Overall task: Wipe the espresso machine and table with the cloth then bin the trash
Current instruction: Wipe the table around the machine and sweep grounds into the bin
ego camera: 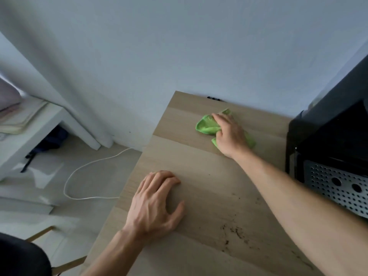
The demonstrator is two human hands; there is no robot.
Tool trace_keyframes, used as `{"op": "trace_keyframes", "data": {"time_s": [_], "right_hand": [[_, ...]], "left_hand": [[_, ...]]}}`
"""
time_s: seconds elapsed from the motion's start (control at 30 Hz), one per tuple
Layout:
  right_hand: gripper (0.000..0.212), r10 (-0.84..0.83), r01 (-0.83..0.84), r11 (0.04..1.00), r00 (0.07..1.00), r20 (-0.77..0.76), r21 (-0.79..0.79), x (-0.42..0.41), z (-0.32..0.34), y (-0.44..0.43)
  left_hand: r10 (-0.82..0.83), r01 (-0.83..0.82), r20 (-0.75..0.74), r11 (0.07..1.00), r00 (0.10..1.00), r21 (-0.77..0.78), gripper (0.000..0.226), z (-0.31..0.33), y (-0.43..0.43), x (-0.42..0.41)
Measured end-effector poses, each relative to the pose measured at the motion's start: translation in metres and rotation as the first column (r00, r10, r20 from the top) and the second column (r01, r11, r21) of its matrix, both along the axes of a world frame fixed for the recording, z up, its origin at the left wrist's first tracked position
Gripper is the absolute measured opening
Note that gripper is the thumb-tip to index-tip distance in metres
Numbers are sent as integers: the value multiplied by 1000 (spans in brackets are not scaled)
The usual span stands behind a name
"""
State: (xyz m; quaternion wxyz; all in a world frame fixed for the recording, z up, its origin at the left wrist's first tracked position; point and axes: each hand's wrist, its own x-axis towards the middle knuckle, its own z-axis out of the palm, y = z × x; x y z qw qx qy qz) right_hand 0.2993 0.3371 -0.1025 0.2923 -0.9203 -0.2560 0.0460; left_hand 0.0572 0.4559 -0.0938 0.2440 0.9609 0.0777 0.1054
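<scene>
My right hand [229, 134] presses a bright green cloth [206, 126] flat on the far part of the light wooden table [199, 166], close to the wall. Its fingers are bunched around the cloth. My left hand [155, 204] rests palm down on the table near its left edge, fingers spread and holding nothing. The black espresso machine [326, 136] stands at the right edge of the view, with its perforated metal drip tray [338, 188] showing. Dark coffee crumbs [235, 234] are scattered on the table in front of the machine, beside my right forearm.
A white cable [83, 170] loops across the pale floor left of the table. A white shelf unit [29, 128] with folded cloths stands at the far left. A dark chair seat [22, 255] with wooden legs sits at the bottom left. A small black object [214, 99] lies at the table's back edge.
</scene>
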Motion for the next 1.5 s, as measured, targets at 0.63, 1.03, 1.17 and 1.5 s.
{"op": "trace_keyframes", "data": {"time_s": [0.63, 1.03, 1.17, 1.5], "right_hand": [[50, 86, -80, 981, 996, 26, -177, 39, -2, 79], [57, 582, -583, 802, 812, -52, -126, -42, 0, 19], [57, 583, -585, 807, 811, -45, -79, -74, 1, -48], [53, 379, -378, 925, 919, -105, 29, -75, 7, 29]], "left_hand": [[-9, 9, -3, 1000, 1000, 24, 47, 1, 1, 6], [9, -9, -9, 1000, 1000, 14, 45, 3, 3, 2], [56, -56, 0, 998, 998, 34, 39, 2, -1, -1], [206, -207, 14, 978, 978, 34, 28, 4, -8, -36]]}}
